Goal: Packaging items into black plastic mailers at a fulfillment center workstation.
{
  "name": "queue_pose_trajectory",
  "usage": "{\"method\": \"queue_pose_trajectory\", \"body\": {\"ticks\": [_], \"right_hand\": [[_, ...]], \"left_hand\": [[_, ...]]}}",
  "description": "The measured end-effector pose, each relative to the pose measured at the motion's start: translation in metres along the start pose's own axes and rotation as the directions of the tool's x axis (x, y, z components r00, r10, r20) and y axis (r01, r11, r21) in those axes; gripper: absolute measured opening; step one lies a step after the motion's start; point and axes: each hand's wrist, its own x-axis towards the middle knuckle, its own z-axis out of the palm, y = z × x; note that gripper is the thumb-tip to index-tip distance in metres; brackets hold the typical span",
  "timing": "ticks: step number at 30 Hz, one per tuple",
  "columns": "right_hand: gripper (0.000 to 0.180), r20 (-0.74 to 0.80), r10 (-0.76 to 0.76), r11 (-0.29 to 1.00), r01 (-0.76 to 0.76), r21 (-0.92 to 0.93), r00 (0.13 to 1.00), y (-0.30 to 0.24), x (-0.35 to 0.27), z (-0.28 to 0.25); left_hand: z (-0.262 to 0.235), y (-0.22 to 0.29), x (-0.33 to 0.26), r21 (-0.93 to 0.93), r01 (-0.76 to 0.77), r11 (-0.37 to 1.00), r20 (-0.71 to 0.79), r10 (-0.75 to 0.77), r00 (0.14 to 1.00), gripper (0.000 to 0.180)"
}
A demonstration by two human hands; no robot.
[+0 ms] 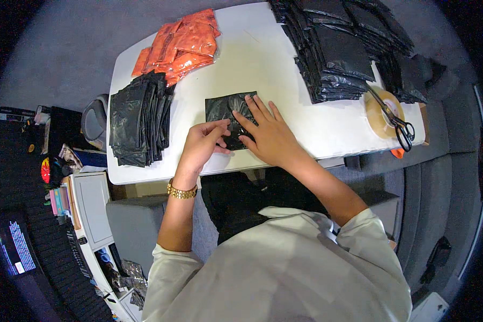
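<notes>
Flat, right hand (268, 137) fingers splayed on black plastic bag (225, 110); left hand (203, 144) fingers pinching bag's near edge, white table (273, 70)

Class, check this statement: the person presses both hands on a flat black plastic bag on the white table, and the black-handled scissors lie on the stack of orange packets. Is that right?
Not quite. The head view shows the black-handled scissors lying across the roll of clear tape at the table's right end, not on the stack of orange packets. The rest holds: the left hand and right hand press on the flat black plastic bag on the white table.
</notes>
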Motion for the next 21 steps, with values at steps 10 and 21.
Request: {"method": "queue_pose_trajectory", "body": {"ticks": [10,21], "right_hand": [[0.064,-0.021,0.008,1.000,-0.008,0.002,1.000,0.000,-0.001,0.006],[0.064,-0.001,-0.005,0.999,0.005,-0.045,1.000,0.001,-0.002,0.002]], "left_hand": [[0.001,0.002,0.001,0.166,0.023,0.986,-0.114,-0.004,0.994,0.034],[0.041,-0.013,-0.033,0.906,-0.385,0.174,0.213,0.599,0.772,0.060]]}}
